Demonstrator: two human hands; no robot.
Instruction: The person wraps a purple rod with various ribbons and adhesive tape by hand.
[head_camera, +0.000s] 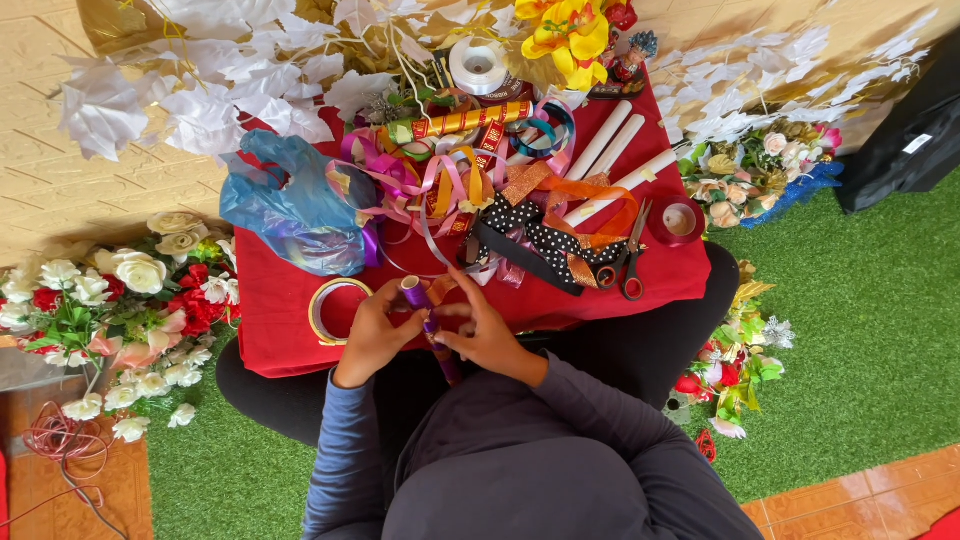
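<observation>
My left hand (375, 330) and my right hand (487, 335) meet at the near edge of a red cloth (290, 310). Between them they hold a purple ribbon roll (416, 293), with a purple strip running down toward my lap. My left fingers wrap the roll from the left; my right fingers pinch the strip just below it. A gold tape ring (325, 305) lies just left of my left hand. A black polka-dot ribbon (545, 240) and red-handled scissors (628, 262) lie beyond my right hand.
A blue plastic bag (290, 205), a tangle of coloured ribbons (440, 180), white paper rolls (610, 150) and a red tape roll (680, 220) sit on the cloth. Artificial flowers (120, 300) lie left, more flowers (750, 170) right. White leaves (200, 90) lie behind, on green turf (860, 330).
</observation>
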